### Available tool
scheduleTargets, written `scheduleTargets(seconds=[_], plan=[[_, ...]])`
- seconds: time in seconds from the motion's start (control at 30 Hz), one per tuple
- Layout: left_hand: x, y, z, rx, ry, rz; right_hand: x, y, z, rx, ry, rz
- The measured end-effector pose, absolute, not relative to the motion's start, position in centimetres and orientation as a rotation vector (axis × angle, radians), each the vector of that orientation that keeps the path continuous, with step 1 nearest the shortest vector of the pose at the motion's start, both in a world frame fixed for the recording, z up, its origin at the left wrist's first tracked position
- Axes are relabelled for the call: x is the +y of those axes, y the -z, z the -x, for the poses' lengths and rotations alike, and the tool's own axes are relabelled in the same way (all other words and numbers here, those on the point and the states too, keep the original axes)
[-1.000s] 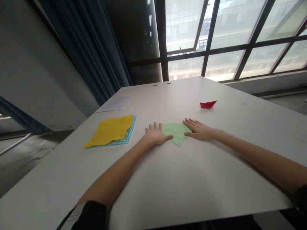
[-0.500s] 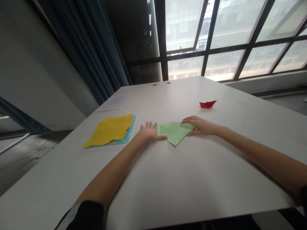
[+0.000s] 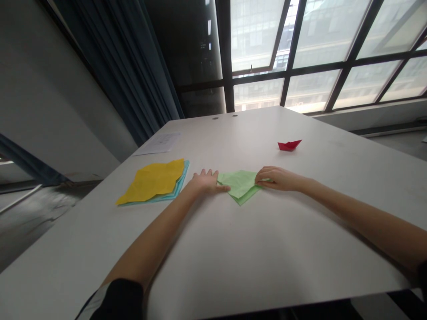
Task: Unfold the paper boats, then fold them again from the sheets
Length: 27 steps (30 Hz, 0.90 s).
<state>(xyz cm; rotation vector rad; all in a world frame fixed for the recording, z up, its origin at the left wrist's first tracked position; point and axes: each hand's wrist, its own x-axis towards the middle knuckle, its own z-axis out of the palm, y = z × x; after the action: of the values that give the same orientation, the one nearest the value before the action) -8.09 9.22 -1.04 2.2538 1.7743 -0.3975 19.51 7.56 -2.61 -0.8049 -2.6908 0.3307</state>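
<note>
A folded sheet of light green paper (image 3: 240,183) lies on the white table, its lower point facing me and a top layer standing slightly apart from the one beneath. My left hand (image 3: 207,181) rests at the paper's left side, fingers spread, with the thumb along its lower left edge. At the right corner, my right hand (image 3: 271,178) pinches the paper between thumb and fingers. The fingertips partly hide that corner.
Left of my hands lies a stack of yellow paper (image 3: 153,178) over light blue sheets (image 3: 182,182). A red paper boat (image 3: 289,145) stands farther back on the right. A printed white sheet (image 3: 158,143) is at the table's far left edge.
My right hand has closed on the right corner of the green paper and moved slightly. The paper's upper layer has shifted, showing the layer beneath. My left hand has slid a little left.
</note>
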Motion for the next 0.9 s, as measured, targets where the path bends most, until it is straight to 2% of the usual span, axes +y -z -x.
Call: scheduleTargets(seconds=[0.13,0.33,0.53,0.67,0.9], plan=[[10.1,1.3,8.6,1.695,0.173,-2.230,7.4,2.6,-19.2,-2.481,-0.318,0.973],[10.9,1.4,8.2,1.613,-0.246,-2.199,9.2,3.1,-19.8,-1.843,-0.615,1.231],[11.3,1.3,8.0,1.687,-0.303,-2.108,10.2,4.3,-20.3,-1.395,-0.918,1.412],[11.4,1.6,8.2,1.668,-0.337,-2.056,9.9,4.5,-20.0,-1.164,-1.149,1.381],[10.6,1.5,7.7,1.474,-0.475,-1.920,9.7,4.4,-19.8,-1.011,-1.272,1.300]])
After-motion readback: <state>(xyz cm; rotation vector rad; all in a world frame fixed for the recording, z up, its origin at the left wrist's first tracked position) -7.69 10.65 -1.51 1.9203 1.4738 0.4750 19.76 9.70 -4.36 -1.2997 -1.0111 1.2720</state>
